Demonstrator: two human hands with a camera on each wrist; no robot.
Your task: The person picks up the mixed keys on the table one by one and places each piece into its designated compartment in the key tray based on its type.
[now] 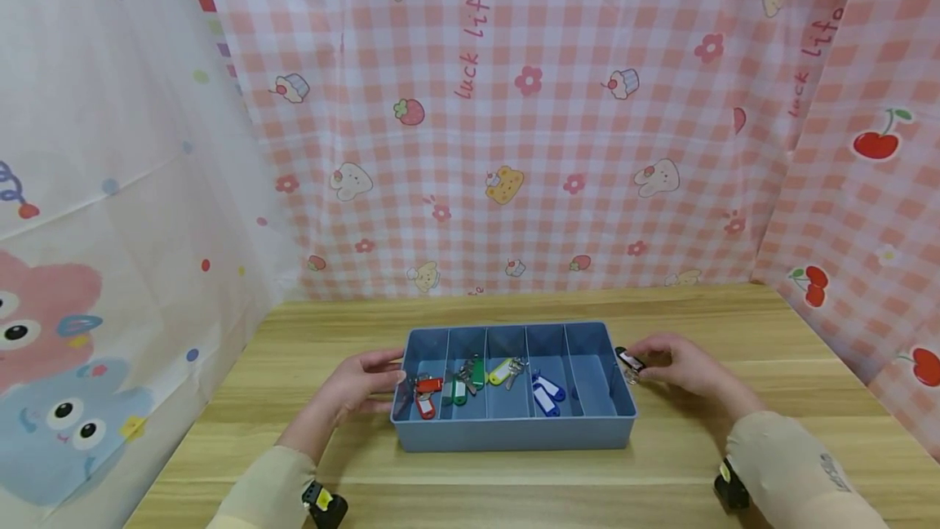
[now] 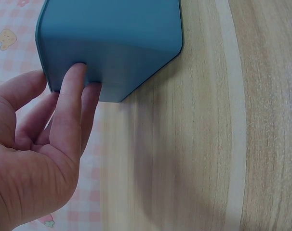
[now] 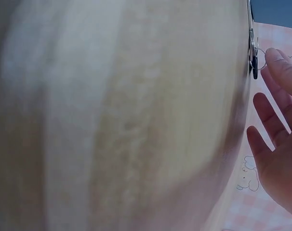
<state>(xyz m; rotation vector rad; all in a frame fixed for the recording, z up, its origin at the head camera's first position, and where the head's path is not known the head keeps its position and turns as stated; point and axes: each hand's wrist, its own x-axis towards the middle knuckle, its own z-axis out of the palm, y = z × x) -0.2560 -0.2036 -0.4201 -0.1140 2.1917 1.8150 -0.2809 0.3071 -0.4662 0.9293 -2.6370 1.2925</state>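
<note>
A blue-grey tray (image 1: 514, 434) with several compartments stands on the wooden table. My left hand (image 1: 363, 386) is at its left end; in the left wrist view extended fingers (image 2: 69, 110) touch the outer wall and the thumb meets the rim. Beside the tray's right end, my right hand (image 1: 679, 362) pinches a key ring with a black key tag (image 1: 630, 359). The wire ring (image 3: 261, 58) shows at the thumb tip in the right wrist view. Inside the tray, left to right, lie red key tags (image 1: 427, 395), green ones (image 1: 477, 372), a yellow one (image 1: 503, 371) and blue ones (image 1: 547, 394).
The tray's rightmost compartment (image 1: 591, 378) shows only its bare floor. Wooden tabletop (image 1: 507, 488) surrounds the tray. A pink checked cloth (image 1: 470, 251) hangs behind the table, and patterned cloths hang at both sides.
</note>
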